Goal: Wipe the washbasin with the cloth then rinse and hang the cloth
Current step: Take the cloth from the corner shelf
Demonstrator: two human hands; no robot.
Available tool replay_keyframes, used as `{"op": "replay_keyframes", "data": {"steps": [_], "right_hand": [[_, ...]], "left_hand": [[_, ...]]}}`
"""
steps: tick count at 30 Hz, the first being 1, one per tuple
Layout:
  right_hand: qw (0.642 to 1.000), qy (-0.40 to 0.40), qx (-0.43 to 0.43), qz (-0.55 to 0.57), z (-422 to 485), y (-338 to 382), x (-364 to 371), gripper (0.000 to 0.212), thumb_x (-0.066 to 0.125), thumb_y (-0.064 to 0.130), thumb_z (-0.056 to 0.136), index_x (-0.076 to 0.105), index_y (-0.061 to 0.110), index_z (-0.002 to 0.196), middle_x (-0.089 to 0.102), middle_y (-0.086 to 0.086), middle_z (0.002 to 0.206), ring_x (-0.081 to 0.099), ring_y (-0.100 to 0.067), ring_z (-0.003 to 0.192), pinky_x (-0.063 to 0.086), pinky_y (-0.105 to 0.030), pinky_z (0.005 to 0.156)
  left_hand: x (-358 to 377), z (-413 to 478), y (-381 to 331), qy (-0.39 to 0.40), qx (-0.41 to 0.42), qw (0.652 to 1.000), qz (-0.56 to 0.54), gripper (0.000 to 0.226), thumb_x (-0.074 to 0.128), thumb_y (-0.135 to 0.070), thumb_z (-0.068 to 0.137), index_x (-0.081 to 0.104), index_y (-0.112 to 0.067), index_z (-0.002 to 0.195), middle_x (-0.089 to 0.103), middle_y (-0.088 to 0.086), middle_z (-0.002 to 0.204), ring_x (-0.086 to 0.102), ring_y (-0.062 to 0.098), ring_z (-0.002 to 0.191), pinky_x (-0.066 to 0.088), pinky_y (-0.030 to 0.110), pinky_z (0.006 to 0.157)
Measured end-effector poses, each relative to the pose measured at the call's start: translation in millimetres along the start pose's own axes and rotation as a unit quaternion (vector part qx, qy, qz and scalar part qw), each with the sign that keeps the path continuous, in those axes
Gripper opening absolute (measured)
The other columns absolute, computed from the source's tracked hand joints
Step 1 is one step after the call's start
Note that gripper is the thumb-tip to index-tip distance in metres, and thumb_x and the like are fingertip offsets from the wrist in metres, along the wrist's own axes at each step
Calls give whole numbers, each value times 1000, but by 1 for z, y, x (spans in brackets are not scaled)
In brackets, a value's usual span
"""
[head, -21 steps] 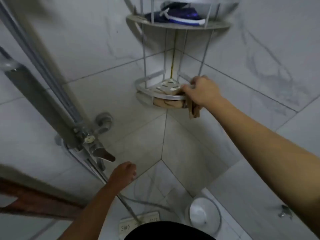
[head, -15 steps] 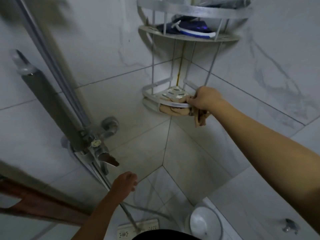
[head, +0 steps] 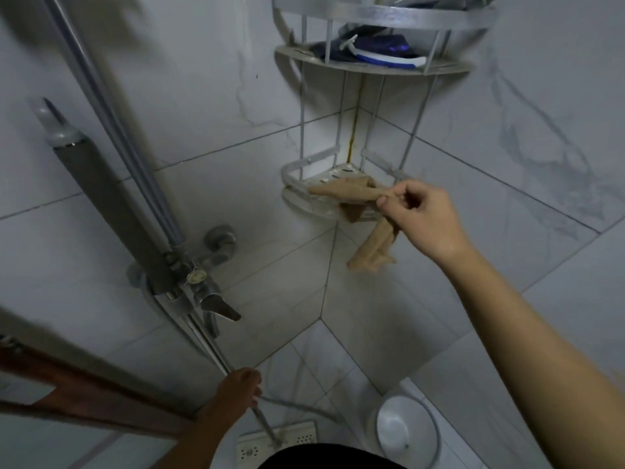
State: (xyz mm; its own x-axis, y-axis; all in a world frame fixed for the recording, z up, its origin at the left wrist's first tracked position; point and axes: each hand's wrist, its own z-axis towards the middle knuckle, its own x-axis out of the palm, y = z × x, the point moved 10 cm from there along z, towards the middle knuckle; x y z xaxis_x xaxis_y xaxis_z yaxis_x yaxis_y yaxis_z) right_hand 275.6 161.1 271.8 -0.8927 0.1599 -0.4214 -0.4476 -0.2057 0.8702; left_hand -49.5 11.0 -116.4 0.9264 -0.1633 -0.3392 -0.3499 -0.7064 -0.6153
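Pale marbled tile walls (head: pixel 220 79) meet in a corner that runs down the middle of the frame. Down the left side slants a grey shower column (head: pixel 111 211), ending at a metal mixer (head: pixel 203 286) with its lever (head: pixel 223 309) pointing lower right. In the upper right of the frame a metal corner rack (head: pixel 385 22) of 3 tiers is fixed into that corner. Its middle shelf holds dark blue and white items, too blurred to name.

The right arm reaches in from the lower right. The right hand (head: pixel 426 218) sits just right of the bottom shelf (head: pixel 294 179), thumb and forefinger pinching the cloth (head: pixel 348 192). The tan cloth lies bunched across that shelf's front rim, with 1 end hanging below the hand, clear of the wall.

A white bowl (head: pixel 406 431) stands on the floor at the lower right. At the bottom centre the left hand (head: pixel 236 390) hangs low with curled fingers against the hose (head: pixel 216 353) dropping from the mixer. It may be wrapped round it, but the dim light leaves me unable to tell. A white drain cover (head: pixel 297 434) lies below it.
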Motion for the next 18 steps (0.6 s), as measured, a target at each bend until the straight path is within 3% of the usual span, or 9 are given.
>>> {"op": "replay_keyframes", "data": {"steps": [3,7,11,13,17,18], "right_hand": [[999,10,19,34,-46,-22,8,13,71,9,89,69,-2,82,54,-3,63,46,-8,58,39,-18,55],[995,58,87,4,-117,-87,37,15,73,9,88,67,9,73,58,-5,63,50,-9,58,43,-22,57],[971,92,216,-46,-208,-181,54,19,74,14,87,64,13,71,63,-16,65,55,-15,58,49,-34,59],[949,100,287,-80,-260,-222,53,18,74,19,86,64,17,71,66,-8,66,61,-18,61,51,-37,63],[909,60,400,-103,-372,-266,32,14,73,21,86,67,19,73,70,4,69,64,-7,63,50,-20,59],[896,39,429,-104,-402,-275,25,14,73,22,85,67,18,73,70,5,69,64,-6,63,51,-22,59]], "left_hand": [[4,-3,15,10,-9,1000,14,19,54,-22,100,65,-7,93,71,9,80,64,18,57,43,23,50],[16,-12,28,25,-6,999,25,24,51,-22,101,65,-8,89,72,8,79,64,18,60,44,23,52],[38,-18,47,65,-10,997,50,24,48,-21,103,64,-10,90,71,9,81,63,19,61,43,24,49],[49,-21,60,88,-17,993,74,23,48,-22,103,65,-11,91,71,9,84,63,20,64,44,25,51],[74,-22,94,144,-34,976,159,22,49,-26,102,66,-13,104,74,12,94,65,20,68,46,24,54],[82,-22,99,156,-33,970,183,22,48,-26,102,66,-12,105,74,12,91,65,21,67,46,23,53]]}}
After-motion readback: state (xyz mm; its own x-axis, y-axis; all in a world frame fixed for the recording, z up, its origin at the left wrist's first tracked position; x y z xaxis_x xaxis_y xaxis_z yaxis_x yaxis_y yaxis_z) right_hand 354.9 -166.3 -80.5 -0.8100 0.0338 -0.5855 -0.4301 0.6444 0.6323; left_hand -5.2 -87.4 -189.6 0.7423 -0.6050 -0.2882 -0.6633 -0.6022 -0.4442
